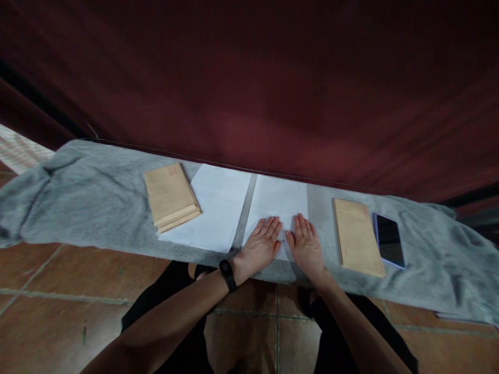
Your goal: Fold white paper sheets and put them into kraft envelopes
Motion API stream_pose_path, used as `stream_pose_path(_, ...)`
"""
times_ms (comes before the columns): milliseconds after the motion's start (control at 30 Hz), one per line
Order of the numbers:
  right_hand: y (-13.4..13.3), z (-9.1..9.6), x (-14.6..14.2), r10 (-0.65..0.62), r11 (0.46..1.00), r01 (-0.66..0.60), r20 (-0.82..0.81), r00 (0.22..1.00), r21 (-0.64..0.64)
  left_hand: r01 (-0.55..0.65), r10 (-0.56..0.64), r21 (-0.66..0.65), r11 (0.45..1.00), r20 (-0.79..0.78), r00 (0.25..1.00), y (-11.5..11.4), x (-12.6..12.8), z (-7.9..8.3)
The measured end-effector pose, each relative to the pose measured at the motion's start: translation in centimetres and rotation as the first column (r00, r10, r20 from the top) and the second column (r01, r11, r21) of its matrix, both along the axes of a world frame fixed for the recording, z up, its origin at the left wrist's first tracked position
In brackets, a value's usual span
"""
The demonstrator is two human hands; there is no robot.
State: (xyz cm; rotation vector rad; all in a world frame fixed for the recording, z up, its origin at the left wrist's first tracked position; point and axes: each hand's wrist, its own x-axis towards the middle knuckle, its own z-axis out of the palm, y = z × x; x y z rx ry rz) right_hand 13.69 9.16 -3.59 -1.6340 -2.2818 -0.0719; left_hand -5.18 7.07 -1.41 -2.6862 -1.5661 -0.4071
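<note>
A sheet of white paper (pixel 278 195) lies in front of me on the grey cloth. Both hands press flat on its near half. My left hand (pixel 263 241), with a black band on its wrist, has its fingers stretched out. Just to its right, my right hand (pixel 306 244) rests the same way, fingers extended and slightly tilted inward. The paper's near part is partly hidden under the hands. Left of it lies a stack of white paper (pixel 218 208), and brown envelopes (pixel 169 192) overlap that stack's left side.
More brown envelopes (pixel 356 236) lie to the right, beside a phone (pixel 390 239) with a dark screen. Grey cloth (pixel 105 208) covers the long narrow surface. A dark red fabric (pixel 249 93) rises behind it. Tiled floor (pixel 249 332) shows below.
</note>
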Motion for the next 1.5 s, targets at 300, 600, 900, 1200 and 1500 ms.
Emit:
stream_pose_path(300,0.2,0.7,-1.2,0.04,0.998,-0.042,-0.049,0.998,-0.04,-0.064,0.065,-0.011,0.998,0.063,0.996,0.9,0.1,0.1)
stream_pose_path(600,-0.3,1.4,-2.2,0.075,0.994,-0.078,-0.046,0.996,-0.074,-0.142,0.142,0.01,0.99,0.032,0.989,1.8,-0.1,-0.6)
stream_pose_path(900,-0.5,1.0,-1.1,0.016,1.0,-0.016,-0.015,1.0,-0.023,-0.233,0.233,0.022,0.972,0.037,0.972,1.5,-0.6,-0.3)
stream_pose_path(1200,-0.4,0.7,-0.3,-0.012,1.0,0.012,-0.005,1.0,0.0,-0.3,0.3,0.028,0.953,0.02,0.954,1.1,-0.8,-0.5)
stream_pose_path(1500,-0.4,0.4,0.3,-0.039,0.999,0.04,-0.006,0.999,0.014,-0.336,0.336,-0.011,0.942,-0.032,0.941,0.6,-0.6,0.2)
